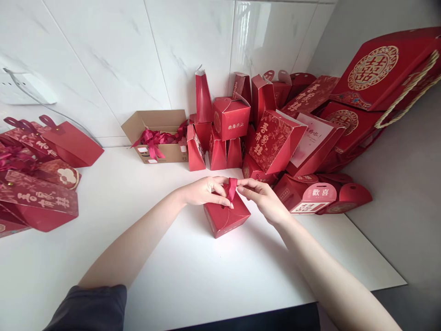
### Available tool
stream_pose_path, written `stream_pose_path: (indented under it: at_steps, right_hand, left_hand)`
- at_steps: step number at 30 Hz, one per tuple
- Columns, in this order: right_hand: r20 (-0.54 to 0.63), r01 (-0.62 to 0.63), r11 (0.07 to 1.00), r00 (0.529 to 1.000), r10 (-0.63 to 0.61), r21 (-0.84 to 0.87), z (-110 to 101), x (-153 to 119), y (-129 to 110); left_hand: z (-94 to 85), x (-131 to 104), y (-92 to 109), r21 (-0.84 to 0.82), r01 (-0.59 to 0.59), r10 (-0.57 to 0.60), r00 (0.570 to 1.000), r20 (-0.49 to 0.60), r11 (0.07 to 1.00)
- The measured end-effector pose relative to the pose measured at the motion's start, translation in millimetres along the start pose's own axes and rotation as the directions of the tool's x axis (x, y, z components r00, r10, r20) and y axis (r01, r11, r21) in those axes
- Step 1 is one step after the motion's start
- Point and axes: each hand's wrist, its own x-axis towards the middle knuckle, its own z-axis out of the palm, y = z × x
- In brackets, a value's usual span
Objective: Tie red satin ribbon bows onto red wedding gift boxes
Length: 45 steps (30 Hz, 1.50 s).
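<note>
A small red gift box [227,218] stands on the white table in front of me. A loop of crimson ribbon [233,187] rises from its top. Reaching in from the left, my left hand [211,191] pinches the ribbon low down, thumb and fingers together just over the lid. My right hand [260,195] is on the other side, its thumb and index fingertip closed at the right edge of the loop. The fingers partly cover the box top and the ribbon's lower end.
Behind stands an open cardboard box [165,153] full of ribbon. Red gift boxes [231,119] are piled at the back and right, beneath a large red box [375,69] with a rope handle. More red bags [41,197] crowd the table's left. A wall socket [27,87] has a cable.
</note>
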Motion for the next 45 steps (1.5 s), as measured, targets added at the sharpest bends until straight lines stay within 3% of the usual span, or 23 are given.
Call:
stream_pose_path:
  at_steps: [6,13,16,20,25,32,36,42,45]
  right_hand:
    - [-0.054,0.045,0.997,0.997,-0.048,-0.064,3.6,-3.8,4.9]
    - [-0.1,0.11,0.988,0.99,-0.099,0.109,10.9,-7.6,7.9]
    - [-0.093,0.097,0.978,0.992,-0.081,0.183,11.7,-9.3,7.5]
    - [-0.177,0.081,0.967,0.984,-0.038,0.242,13.0,-14.9,10.8]
    - [-0.229,0.021,0.952,0.972,0.051,0.304,15.4,-23.7,13.1]
    - [-0.228,0.029,0.929,0.972,0.061,0.369,17.1,-22.5,10.2]
    - [-0.328,0.098,0.89,0.943,0.06,0.445,18.3,-22.0,12.1]
    - [-0.493,0.277,0.887,0.868,-0.065,0.37,18.9,-25.0,7.3]
    - [-0.54,0.309,0.87,0.839,-0.06,0.384,10.6,-26.0,4.6]
  left_hand:
    - [3.0,3.5,2.4,0.063,-0.002,0.004,1.0,-0.026,0.998]
    - [4.3,4.3,1.9,0.016,-0.059,0.059,0.997,-0.05,0.998]
    - [3.5,4.2,-0.8,-0.01,-0.044,0.044,0.998,-0.054,0.999]
    - [1.3,4.0,-4.5,-0.068,-0.023,0.019,0.998,-0.067,0.997]
    - [3.0,3.0,-2.7,0.001,-0.018,0.018,0.995,-0.1,1.0]
    - [8.3,4.2,-1.9,0.038,-0.017,0.021,0.994,-0.105,0.999]
    - [9.4,5.1,-3.9,0.009,-0.027,0.028,0.996,-0.083,1.0]
    - [9.0,4.9,-6.2,-0.034,-0.001,-0.001,0.998,-0.062,0.999]
    - [9.0,4.2,-6.3,-0.046,0.016,-0.019,0.998,-0.063,0.999]
